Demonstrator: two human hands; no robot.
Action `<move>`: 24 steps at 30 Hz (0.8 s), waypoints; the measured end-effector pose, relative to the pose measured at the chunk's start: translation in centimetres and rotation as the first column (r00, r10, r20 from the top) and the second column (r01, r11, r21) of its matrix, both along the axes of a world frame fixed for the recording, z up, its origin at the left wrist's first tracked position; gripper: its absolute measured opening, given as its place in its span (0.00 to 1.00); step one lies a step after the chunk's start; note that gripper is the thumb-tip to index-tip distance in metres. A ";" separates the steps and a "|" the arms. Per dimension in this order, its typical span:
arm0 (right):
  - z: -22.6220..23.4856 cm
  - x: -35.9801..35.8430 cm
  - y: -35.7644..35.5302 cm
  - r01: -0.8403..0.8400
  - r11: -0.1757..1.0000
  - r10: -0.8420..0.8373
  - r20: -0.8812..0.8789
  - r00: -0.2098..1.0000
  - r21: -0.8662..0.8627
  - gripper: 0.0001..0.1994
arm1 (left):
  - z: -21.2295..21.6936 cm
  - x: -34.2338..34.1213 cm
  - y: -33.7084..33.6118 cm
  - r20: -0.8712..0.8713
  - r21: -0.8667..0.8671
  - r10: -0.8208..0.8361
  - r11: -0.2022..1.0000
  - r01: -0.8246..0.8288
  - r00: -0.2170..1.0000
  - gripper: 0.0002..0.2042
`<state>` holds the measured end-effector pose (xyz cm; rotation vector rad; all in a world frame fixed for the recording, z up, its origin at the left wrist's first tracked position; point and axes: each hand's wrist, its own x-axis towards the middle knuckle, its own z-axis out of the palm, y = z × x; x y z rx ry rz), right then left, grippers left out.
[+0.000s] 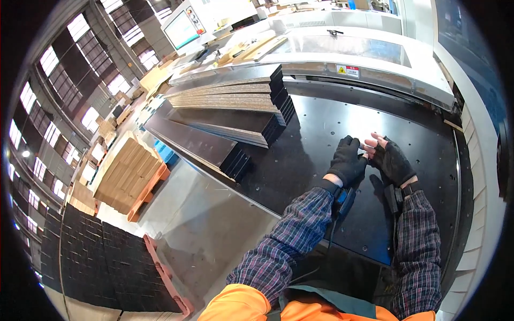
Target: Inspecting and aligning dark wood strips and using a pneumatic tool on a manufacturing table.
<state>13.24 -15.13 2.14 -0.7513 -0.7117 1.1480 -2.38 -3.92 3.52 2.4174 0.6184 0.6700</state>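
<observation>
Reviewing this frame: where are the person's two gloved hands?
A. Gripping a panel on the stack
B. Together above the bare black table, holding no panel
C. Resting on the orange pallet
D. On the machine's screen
B: the left hand and right hand meet over the black table, apart from the stacked panels.

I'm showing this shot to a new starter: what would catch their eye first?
Two gloved hands, left and right, meet over a black table, empty as far as shows. Behind them to the left lie stacks of long dark panels; lower left, pallets of boards.
</observation>
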 end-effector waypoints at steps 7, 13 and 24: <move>-0.9 0.7 0.1 -0.005 1.000 0.005 -0.030 1.000 0.004 0.30 | 0.3 0.2 -0.2 -0.051 -0.025 0.013 1.000 -0.014 0.999 0.23; -0.5 0.5 0.0 -0.016 1.000 0.016 -0.007 1.000 0.023 0.30 | -0.2 0.3 0.2 -0.013 -0.002 0.000 1.000 0.000 1.000 0.23; 0.1 0.5 -0.5 0.009 1.000 -0.010 0.019 1.000 0.003 0.28 | 0.5 0.3 -0.6 0.047 -0.010 -0.006 1.000 0.007 0.999 0.18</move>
